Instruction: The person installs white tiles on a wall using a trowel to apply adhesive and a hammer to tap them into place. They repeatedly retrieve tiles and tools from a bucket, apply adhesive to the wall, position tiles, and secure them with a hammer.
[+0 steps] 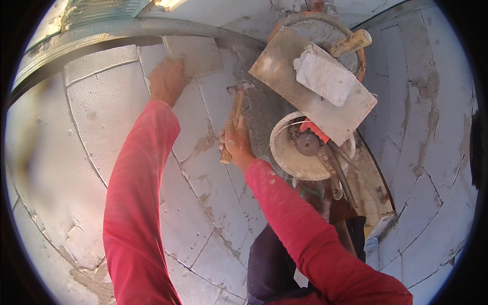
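Observation:
My left hand [169,80] rests at the lower left edge of a flat grey tile [195,55], its fingers bent against it. The tile sits at the far end of a row of pale slabs [109,89]. My right hand [236,138] is closed around the wooden handle of a hammer [237,108]. Its handle slants up and away, and its small, dirty head [241,89] lies close to a grey mortar-smeared strip [264,114]. The head's outline is partly lost against that strip.
Right of my hands, a mortar-caked bucket [288,160] holds tools, including a grinder-like tool with a round disc [307,144]. A flat board [277,61] carrying a white block [328,79] overlaps it and a second, orange-rimmed bucket [363,63]. A wooden handle [351,43] projects there. Ribbed glass [101,12] stands far left.

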Demonstrator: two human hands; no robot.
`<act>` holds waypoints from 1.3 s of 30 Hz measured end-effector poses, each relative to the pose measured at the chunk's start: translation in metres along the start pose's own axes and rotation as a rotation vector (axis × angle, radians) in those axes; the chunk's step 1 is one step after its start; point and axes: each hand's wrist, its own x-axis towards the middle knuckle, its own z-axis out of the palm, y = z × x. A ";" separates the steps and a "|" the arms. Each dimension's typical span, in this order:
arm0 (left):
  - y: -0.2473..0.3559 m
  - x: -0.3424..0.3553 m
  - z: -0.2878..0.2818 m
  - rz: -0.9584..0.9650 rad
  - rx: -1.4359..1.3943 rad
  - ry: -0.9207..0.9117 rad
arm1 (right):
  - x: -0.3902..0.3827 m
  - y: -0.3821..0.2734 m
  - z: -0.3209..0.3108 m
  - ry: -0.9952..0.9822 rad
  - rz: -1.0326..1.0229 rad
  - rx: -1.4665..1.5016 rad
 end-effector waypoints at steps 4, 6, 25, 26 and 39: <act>0.006 0.010 0.027 0.035 0.128 -0.036 | 0.046 0.010 -0.011 -0.039 -0.015 -0.057; 0.006 0.017 0.037 0.057 0.135 -0.039 | 0.064 0.018 -0.010 -0.005 -0.025 -0.056; 0.023 0.050 0.077 0.245 0.422 -0.080 | 0.153 0.011 -0.019 0.076 -0.157 -0.142; 0.020 0.054 0.084 0.235 0.453 -0.079 | 0.154 0.009 -0.019 0.055 -0.162 -0.132; 0.012 0.073 0.116 0.241 0.446 -0.102 | 0.195 0.008 -0.006 0.186 -0.306 -0.439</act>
